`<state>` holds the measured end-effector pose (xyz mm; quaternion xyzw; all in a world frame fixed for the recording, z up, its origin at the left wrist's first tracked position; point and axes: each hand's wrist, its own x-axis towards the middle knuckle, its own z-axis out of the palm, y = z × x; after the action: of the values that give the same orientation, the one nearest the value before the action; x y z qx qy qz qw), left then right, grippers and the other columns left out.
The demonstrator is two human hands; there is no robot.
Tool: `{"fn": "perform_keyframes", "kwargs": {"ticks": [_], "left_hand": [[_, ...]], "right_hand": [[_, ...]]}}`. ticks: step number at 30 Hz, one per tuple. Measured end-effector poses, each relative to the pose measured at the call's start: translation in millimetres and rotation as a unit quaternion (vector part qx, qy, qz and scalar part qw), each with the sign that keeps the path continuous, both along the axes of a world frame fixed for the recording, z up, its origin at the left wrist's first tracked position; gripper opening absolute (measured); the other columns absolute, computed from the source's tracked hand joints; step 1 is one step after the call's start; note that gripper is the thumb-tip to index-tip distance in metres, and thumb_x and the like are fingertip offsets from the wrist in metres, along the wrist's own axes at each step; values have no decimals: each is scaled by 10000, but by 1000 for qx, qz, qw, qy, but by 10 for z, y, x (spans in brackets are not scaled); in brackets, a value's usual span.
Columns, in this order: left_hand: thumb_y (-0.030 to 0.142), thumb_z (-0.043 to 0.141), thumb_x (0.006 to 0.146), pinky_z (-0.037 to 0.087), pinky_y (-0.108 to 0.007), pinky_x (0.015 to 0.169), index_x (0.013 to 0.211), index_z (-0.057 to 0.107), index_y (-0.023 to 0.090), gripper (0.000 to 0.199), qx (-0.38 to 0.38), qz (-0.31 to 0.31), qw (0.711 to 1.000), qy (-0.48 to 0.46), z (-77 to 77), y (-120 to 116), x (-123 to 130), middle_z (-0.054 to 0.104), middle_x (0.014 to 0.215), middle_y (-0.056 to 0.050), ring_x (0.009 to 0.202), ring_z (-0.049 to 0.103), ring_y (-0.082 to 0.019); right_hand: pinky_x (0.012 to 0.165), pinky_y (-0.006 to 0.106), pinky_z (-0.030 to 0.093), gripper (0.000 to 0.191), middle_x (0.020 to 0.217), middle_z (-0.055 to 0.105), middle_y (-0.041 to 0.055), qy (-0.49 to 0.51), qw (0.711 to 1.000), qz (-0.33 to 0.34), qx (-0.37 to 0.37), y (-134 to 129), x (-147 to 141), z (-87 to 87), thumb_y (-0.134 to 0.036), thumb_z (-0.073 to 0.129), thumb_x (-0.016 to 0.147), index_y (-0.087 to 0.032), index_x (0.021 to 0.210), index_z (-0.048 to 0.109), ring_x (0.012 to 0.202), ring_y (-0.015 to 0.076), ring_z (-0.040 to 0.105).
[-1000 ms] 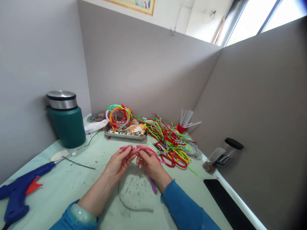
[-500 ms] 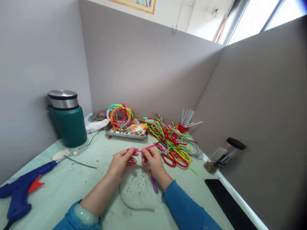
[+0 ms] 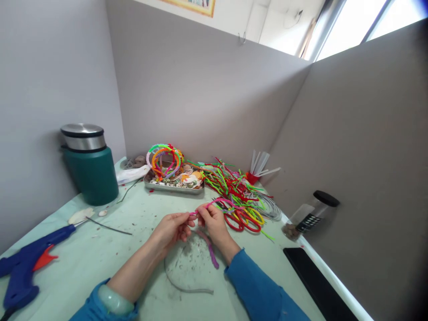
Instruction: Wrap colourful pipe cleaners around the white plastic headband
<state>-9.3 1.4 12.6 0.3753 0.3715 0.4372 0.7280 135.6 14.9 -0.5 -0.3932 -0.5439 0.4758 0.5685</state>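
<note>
Near the middle of the table, my left hand [image 3: 173, 229] pinches one part of a pink pipe cleaner [image 3: 219, 200]. My right hand [image 3: 211, 219] is closed on the same pipe cleaner, close beside the left fingertips, and its free part curves off to the upper right. Below the hands a purple pipe cleaner [image 3: 212, 256] hangs or lies; its upper end is hidden near the fingers. A grey cord [image 3: 187, 290] curves over the table under my left hand.
A blue glue gun [image 3: 31, 263] and green flask [image 3: 92, 171] are at left. Behind the hands are a metal tray [image 3: 174, 189] of shells with colourful rings, a pipe cleaner pile [image 3: 227, 180] and red-handled scissors [image 3: 249, 221]. A jar [image 3: 317, 211] and black slab [image 3: 317, 283] are at right.
My left fingers have shifted along the pink pipe cleaner toward my right fingertips, and less of it shows between the hands. The whole view has moved slightly.
</note>
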Motion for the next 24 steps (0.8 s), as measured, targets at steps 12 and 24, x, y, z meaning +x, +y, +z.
{"fn": "perform_keyframes", "kwargs": {"ticks": [12, 24], "left_hand": [[331, 555, 720, 301, -220, 477, 541, 632, 154, 263, 291, 5, 869, 400, 70, -98, 34, 572, 555, -41, 473, 466, -112], [413, 602, 709, 327, -174, 371, 785, 634, 124, 301, 72, -82, 989, 98, 132, -77, 20, 640, 772, -76, 460, 517, -86]], "right_hand": [[452, 204, 278, 351, 481, 362, -63, -97, 991, -83, 47, -30, -31, -1, -402, 529, 789, -179, 548, 406, 468, 78, 332], [421, 195, 291, 306, 488, 440, -54, 6, 1000, -8, -1, 24, 22, -25, -436, 494, 813, -172, 659, 485, 421, 72, 380]]}}
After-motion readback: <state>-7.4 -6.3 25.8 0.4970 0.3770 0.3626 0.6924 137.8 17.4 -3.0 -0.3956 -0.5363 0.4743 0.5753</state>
